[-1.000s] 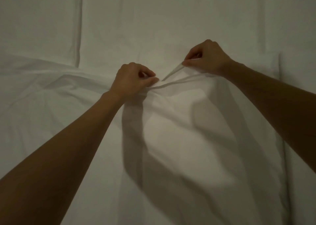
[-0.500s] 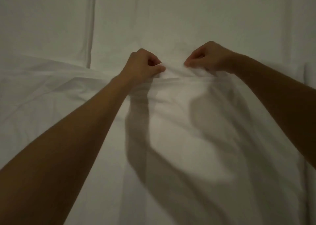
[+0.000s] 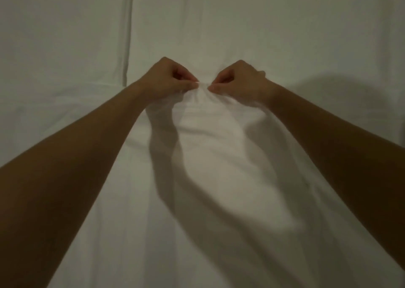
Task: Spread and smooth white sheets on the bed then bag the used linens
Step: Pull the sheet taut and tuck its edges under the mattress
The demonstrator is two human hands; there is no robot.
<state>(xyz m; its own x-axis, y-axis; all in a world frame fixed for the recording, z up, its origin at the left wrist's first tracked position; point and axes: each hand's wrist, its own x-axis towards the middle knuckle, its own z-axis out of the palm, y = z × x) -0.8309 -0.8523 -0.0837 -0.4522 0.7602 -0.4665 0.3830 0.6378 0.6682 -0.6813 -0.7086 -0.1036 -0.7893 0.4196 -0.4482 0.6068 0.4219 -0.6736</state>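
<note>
Both hands have come close together; left hand (image 3: 169,80) and right hand (image 3: 237,82) pinch the white sheet (image 3: 219,156) at twelve o'clock; spreading isn't done.

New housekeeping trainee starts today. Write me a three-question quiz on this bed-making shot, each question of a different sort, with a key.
1. True or false: the left hand lies flat and open on the white sheet.
2. What is the right hand doing to the sheet?
A. pinching it
B. pressing it flat with a palm
C. hovering clear of it
3. Fill in: between the two hands the fabric is ______ rather than smooth.

Key
1. False: its fingers are curled and pinch the fabric.
2. A
3. bunched, with small gathers fanning down toward the camera.
</note>
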